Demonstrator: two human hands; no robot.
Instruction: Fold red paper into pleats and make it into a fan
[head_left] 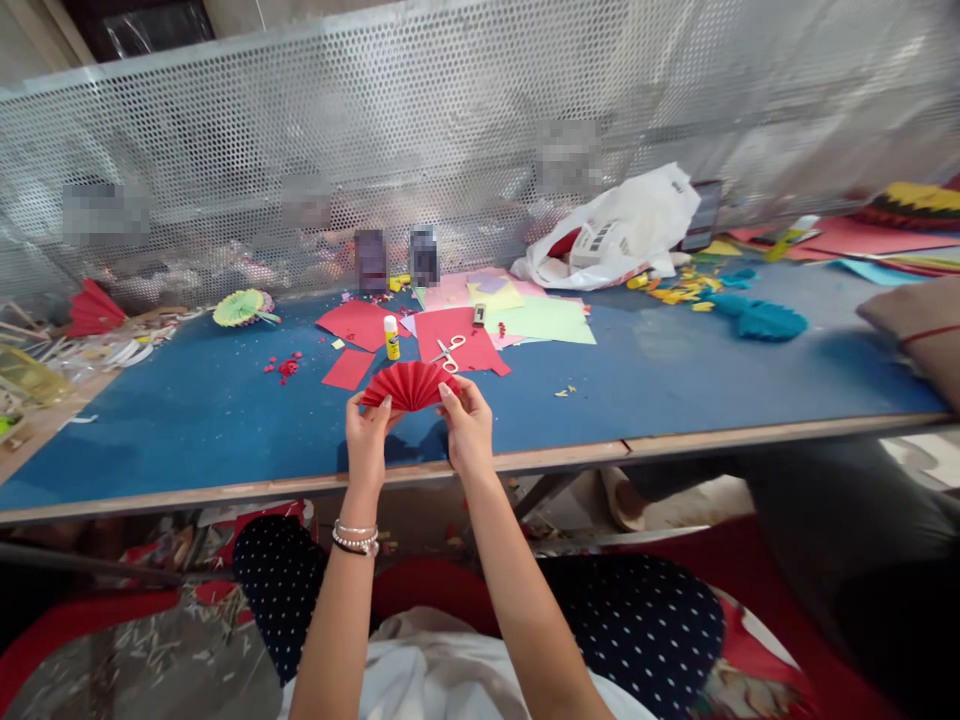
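A red pleated paper fan (410,386) is spread between my two hands, just above the front part of the blue table. My left hand (366,428) pinches its left end, thumb on top. The right end is pinched between the thumb and fingers of my right hand (468,418). Behind the fan a yellow glue stick (392,340) with a white cap stands upright. Scissors (451,352) with white handles lie on a red paper sheet (433,328). A smaller red paper piece (349,369) lies left of the glue stick.
Pastel sheets (551,320) and a small sharpener-like object (479,315) lie farther back. A white plastic bag (622,235) leans toward the perforated metal screen (480,130). Red scraps (287,368), a green paper rosette (241,308) and blue paper (771,316) also lie on the table (675,385).
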